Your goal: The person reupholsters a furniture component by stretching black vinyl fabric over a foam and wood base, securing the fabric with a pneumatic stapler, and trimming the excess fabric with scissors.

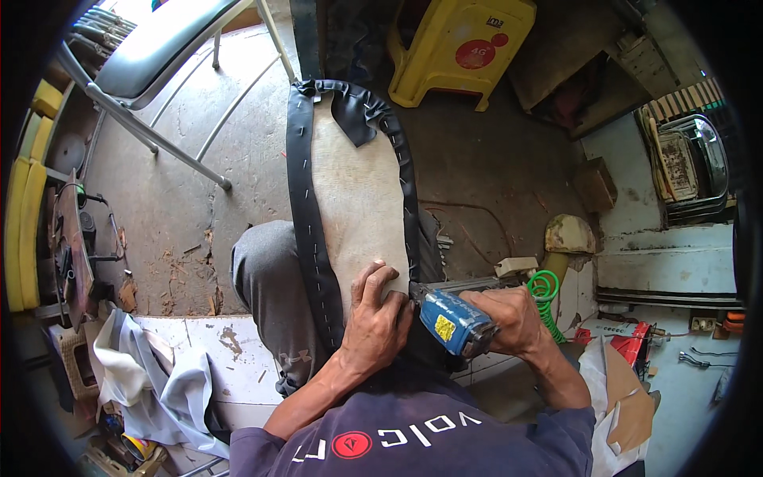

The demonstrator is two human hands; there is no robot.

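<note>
A long padded panel [358, 199] lies across my lap, its pale board back facing up. Black vinyl [301, 175] is folded over its edges and fixed with rows of staples. At the far end, a loose vinyl flap [350, 119] hangs over the board. My left hand [377, 318] presses on the near part of the panel, fingers curled by its right edge. My right hand [513, 318] is wrapped around a blue air staple gun [455, 322] with a yellow sticker. The gun's nose meets the panel's right edge, close to my left fingertips; the exact contact is hidden.
A metal-framed chair with a black seat [163, 52] stands at the far left. Beyond the panel is a yellow plastic stool [465, 48]. A coiled green air hose [544, 298] is beside my right hand. Grey fabric scraps [179, 389] lie left, brown cardboard [628, 405] right.
</note>
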